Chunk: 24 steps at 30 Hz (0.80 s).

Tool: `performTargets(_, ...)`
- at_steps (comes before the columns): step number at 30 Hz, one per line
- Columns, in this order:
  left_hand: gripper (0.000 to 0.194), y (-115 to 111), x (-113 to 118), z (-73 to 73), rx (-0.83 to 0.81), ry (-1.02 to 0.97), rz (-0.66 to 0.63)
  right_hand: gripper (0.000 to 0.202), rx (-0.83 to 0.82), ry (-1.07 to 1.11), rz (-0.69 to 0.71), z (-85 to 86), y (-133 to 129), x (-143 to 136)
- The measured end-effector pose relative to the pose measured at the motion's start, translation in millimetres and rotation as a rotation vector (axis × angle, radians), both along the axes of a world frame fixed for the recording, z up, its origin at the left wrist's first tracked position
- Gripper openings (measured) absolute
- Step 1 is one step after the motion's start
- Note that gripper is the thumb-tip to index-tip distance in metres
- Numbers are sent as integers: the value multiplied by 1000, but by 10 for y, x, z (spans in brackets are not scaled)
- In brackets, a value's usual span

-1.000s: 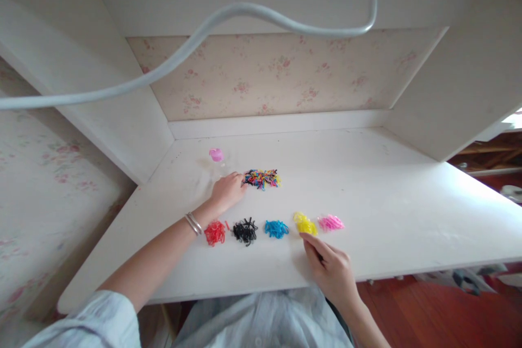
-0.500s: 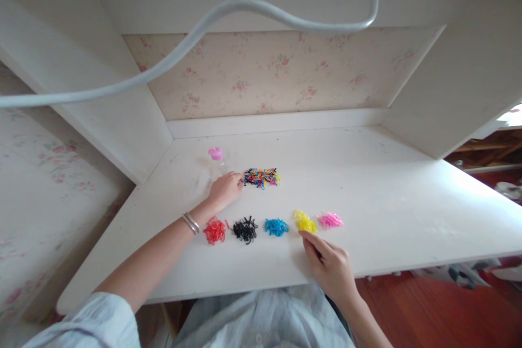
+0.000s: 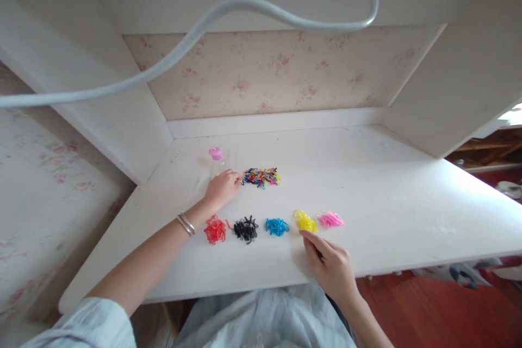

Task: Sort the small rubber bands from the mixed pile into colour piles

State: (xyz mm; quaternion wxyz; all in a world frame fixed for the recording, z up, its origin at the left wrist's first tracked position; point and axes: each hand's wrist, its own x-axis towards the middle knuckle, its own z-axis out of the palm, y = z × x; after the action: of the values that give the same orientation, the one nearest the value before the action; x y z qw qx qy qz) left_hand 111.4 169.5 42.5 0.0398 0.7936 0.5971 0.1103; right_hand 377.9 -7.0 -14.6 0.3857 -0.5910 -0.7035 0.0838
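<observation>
My left hand [image 3: 222,190], with two silver bangles at the wrist, has its fingertips pinched together at the left edge of a mixed pile of coloured rubber bands [image 3: 261,177]. What the pinch holds, if anything, is too small to make out. Closer to me lies a row of sorted rubber bands: a red pile [image 3: 214,230], a black pile [image 3: 245,229], a blue pile [image 3: 277,227], a yellow pile [image 3: 305,221] and a pink pile [image 3: 331,220]. Closed fingers of my right hand [image 3: 332,266] rest by the near edge of the yellow pile; their contents are hidden.
A small pink item [image 3: 216,153], perhaps part of a clear bag, lies at the back left of the white desk [image 3: 387,196]. Overhead a white cable [image 3: 244,4] crosses the view. White side panels and a floral-papered back wall [image 3: 281,70] enclose the desk.
My left hand has drawn slightly left, a little away from the edge of the mixed pile. The right hand stays in nearly the same place by the yellow pile.
</observation>
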Motion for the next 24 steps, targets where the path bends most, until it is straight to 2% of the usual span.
performTargets(7, 28, -17, -4, 94, -28, -49, -33, 26, -7, 10, -7, -7, 4, -1)
performTargets(12, 25, -239, 39, 181, -128, -77, -173, 25, 4, 13, -9, -22, 11, 2)
performTargets(17, 21, -499, 88, 174, -200, -60, -260, 25, 2, 2, -11, -33, 8, 0)
performTargets(24, 26, -577, 50, 193, -263, -19, -332, 26, 8, -20, -20, -13, 11, -3)
